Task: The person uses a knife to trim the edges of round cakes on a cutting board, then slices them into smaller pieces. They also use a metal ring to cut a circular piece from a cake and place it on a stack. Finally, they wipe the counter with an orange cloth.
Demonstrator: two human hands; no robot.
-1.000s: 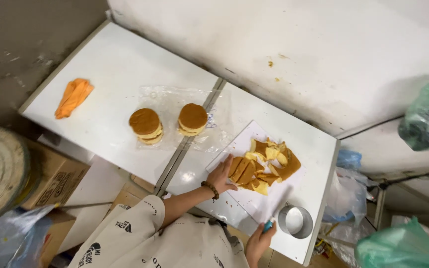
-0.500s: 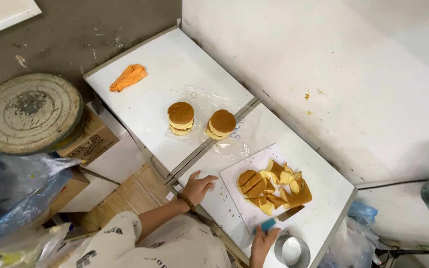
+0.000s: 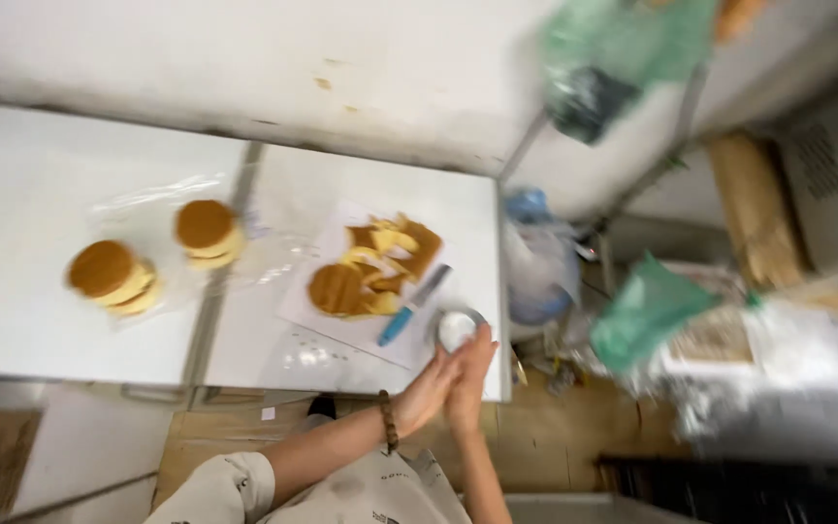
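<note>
My left hand (image 3: 426,391) and right hand (image 3: 469,376) press together, palms touching, holding nothing, just beside a small metal bowl (image 3: 458,328) at the tabletop (image 3: 244,340) edge; blue-handled knife (image 3: 413,306) lies near cake pieces (image 3: 372,267).

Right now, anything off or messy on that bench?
Yes. The cake pieces on the white sheet lie in a loose, broken heap, unlike the two neat round stacks to the left. The blue-handled knife lies askew beside them. Both hands meet at the small metal bowl.

L + R hands (image 3: 453,380) together, prob. touching bowl (image 3: 458,327)
</note>
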